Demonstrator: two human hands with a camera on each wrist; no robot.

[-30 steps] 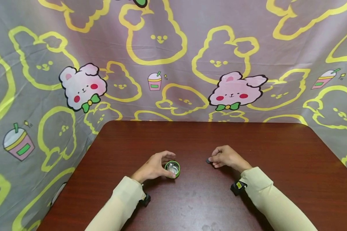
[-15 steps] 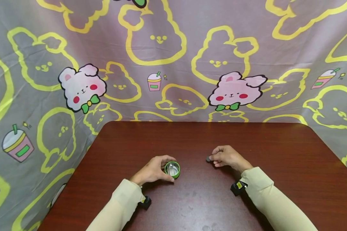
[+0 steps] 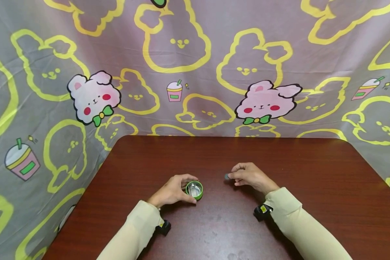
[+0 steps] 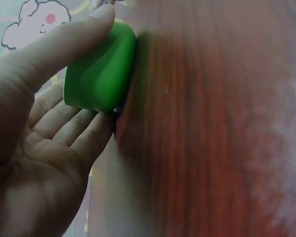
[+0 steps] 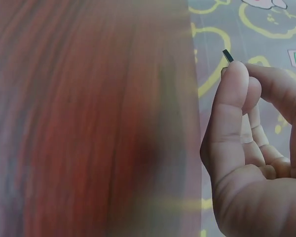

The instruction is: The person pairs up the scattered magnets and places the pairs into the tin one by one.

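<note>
A small round green tin (image 3: 198, 197) with a shiny silver inside stands upright on the table, left of the middle. My left hand (image 3: 173, 189) curves round its left side, thumb in front and fingers behind. In the left wrist view the thumb lies along the green wall of the tin (image 4: 101, 74), and the fingers show beyond it. To the right of the tin, my right hand (image 3: 251, 177) pinches a small thin dark disc (image 3: 226, 176) between thumb and index finger. Only the edge of the disc (image 5: 228, 55) sticks out past the fingertips in the right wrist view.
The dark red-brown wooden table (image 3: 221, 231) has rounded far corners. Behind it and at both sides hangs a curtain (image 3: 208, 79) printed with yellow outlines and rabbit faces. A black wrist camera (image 3: 262, 212) sits under the right sleeve, another (image 3: 163, 227) under the left.
My left thumb has slid off the tin's rim to its near outer side, and the fingers have lowered. My right hand has moved slightly left toward the tin with the disc.
</note>
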